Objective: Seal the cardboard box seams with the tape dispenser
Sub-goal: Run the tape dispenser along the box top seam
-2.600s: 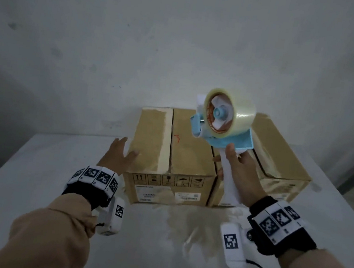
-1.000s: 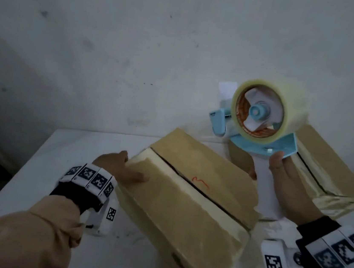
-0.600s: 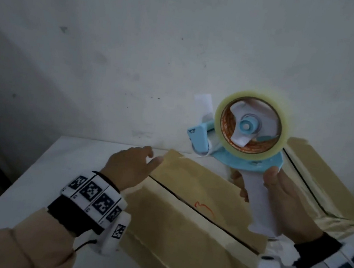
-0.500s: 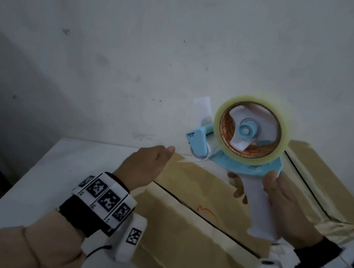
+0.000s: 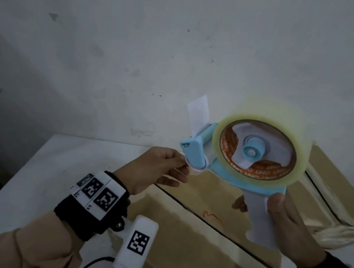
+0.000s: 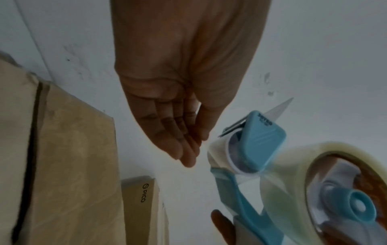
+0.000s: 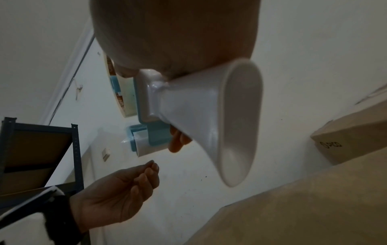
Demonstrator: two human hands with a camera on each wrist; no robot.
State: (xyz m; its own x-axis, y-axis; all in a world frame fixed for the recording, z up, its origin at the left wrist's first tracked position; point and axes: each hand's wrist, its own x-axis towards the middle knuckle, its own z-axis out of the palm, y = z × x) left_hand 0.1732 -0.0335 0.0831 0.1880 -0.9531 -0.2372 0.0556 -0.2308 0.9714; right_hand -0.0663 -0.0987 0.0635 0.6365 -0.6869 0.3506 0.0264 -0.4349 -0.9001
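Right hand (image 5: 289,225) is wrapped around the white handle of the tape dispenser (image 5: 241,164), thumb on the near side, fingers curled round the far side. It holds the dispenser up in the air above the cardboard box (image 5: 192,236), roll upward, blue head pointing left.

Left hand (image 5: 156,171) is raised at the dispenser's blue head, fingers extended and close together, thumb alongside. In the head view the fingertips sit right at the roller; in the left wrist view there's a small gap between the fingertips (image 6: 188,159) and the tape end. Can't tell if it has actually pinched the tape yet.

The clear tape roll (image 5: 256,152) has an orange-printed core. A white strip (image 5: 198,114) sticks up behind the head.

The box lies under both hands on the white table (image 5: 20,181), centre seam running diagonally, a red scribble (image 5: 210,216) beside the seam. A second cardboard box (image 5: 332,186) sits to the right, behind the dispenser. White wall (image 5: 138,40) behind. The right wrist view shows a dark metal shelf (image 7: 41,157) off to the side.
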